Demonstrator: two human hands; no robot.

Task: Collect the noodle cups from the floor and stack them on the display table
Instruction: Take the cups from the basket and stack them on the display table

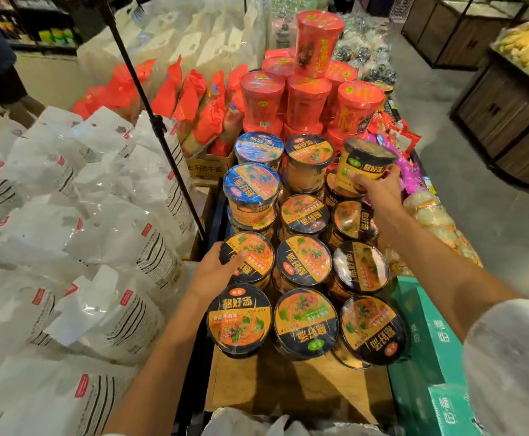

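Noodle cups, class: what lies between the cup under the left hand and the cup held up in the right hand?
In the head view, only other stacked noodle cups lie between the left hand and the right hand.

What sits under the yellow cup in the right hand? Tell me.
The right hand holds the yellow cup over a dark-lidded cup in the right column. The hand and cup cover most of that lid, so contact cannot be seen.
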